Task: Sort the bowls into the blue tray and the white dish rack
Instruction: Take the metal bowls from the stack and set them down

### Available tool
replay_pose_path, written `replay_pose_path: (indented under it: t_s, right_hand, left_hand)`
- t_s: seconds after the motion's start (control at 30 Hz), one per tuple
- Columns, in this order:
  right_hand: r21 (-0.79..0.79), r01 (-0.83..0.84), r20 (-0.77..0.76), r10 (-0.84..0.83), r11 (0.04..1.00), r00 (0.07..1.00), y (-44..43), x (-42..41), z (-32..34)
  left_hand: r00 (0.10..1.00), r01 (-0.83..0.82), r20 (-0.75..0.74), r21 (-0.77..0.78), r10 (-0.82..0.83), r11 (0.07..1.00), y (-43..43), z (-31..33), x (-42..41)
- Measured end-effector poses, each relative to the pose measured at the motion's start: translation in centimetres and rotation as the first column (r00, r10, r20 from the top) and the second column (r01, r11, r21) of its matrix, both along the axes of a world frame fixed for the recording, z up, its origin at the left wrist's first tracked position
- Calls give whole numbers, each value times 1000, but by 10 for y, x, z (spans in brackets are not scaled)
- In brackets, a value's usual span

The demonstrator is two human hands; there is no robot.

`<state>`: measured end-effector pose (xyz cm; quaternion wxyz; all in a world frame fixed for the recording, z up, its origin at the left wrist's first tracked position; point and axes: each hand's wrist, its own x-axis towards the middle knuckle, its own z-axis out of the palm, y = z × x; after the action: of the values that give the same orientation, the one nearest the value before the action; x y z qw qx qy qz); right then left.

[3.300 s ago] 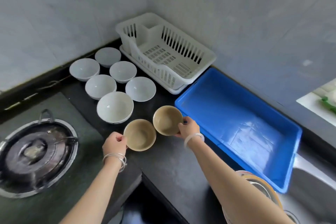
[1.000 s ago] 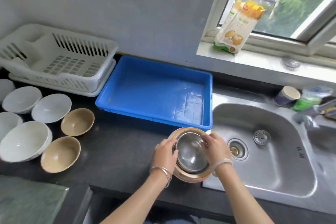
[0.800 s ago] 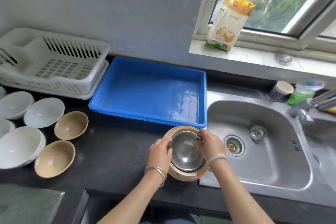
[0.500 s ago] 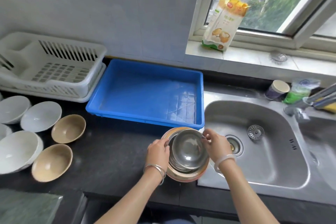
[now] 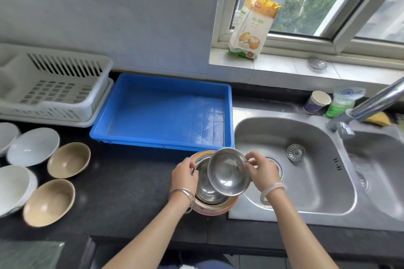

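A stack of steel bowls (image 5: 207,196) stands on the black counter beside the sink. My right hand (image 5: 261,170) grips the rim of the top steel bowl (image 5: 228,173), which is lifted and tilted above the stack. My left hand (image 5: 184,176) holds the stack's left rim. The blue tray (image 5: 166,94) lies just behind, with nothing in it. The white dish rack (image 5: 54,87) stands left of the tray, also with nothing in it. Two tan bowls (image 5: 68,159) (image 5: 49,202) and several white bowls (image 5: 32,146) sit at the left.
A steel sink (image 5: 290,168) with a drain and a tap (image 5: 367,107) is on the right. A paper cup (image 5: 318,102) and a green bag (image 5: 341,102) stand behind it. A food packet (image 5: 251,28) leans on the window sill.
My view turned from the bowls at the left to the steel stack by the sink. In the last half second my right hand lifted the top steel bowl up off the stack.
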<state>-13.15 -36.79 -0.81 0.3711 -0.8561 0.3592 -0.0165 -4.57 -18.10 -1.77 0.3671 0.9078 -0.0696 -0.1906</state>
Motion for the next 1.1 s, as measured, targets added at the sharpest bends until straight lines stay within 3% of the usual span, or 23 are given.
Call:
replay_pose_path:
  t_s: [0.43,0.7,1.1]
  right_hand:
    - [195,10,142,-38,981,989,-7,10,16]
    - [274,-71,206,13,959,979,34,55,22]
    - [374,-236,78,223,897,972,154,151,-30]
  left_hand:
    - [948,-304,-167,-221,271,927,35,9,11]
    - [826,-558,-291,-307,483,771,99,12,20]
    - [560,-829,-376,-266,739,493,207,-20,11]
